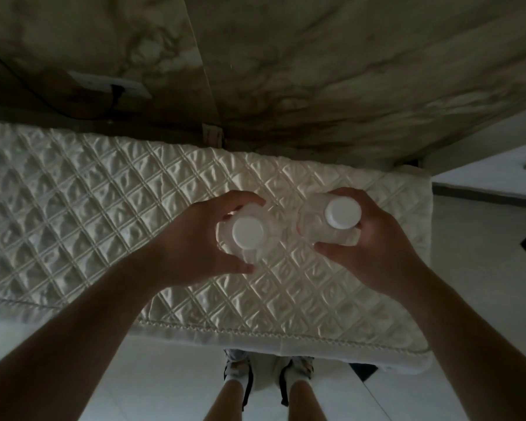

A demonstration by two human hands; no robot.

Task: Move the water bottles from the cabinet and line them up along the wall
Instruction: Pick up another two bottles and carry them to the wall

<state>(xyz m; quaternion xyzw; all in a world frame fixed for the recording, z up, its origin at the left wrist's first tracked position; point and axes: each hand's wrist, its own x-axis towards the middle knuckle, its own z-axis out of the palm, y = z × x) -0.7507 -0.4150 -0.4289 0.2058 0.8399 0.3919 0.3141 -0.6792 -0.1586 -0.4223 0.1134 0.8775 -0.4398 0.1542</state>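
Seen from straight above, two clear water bottles with white caps are in my hands over a white quilted cover [88, 202]. My left hand [195, 241] grips the left water bottle [247, 233] around its body. My right hand [374, 244] grips the right water bottle [342, 212] the same way. The bottles are upright, side by side, a small gap between them. Whether their bases touch the cover is hidden. The marble wall [331, 65] rises just behind the cover's far edge.
A white wall socket [110, 83] with a dark plug and cable sits on the wall at the left. The cover's right edge [428, 238] drops to a pale tiled floor. My legs and shoes [268, 387] stand below its near edge.
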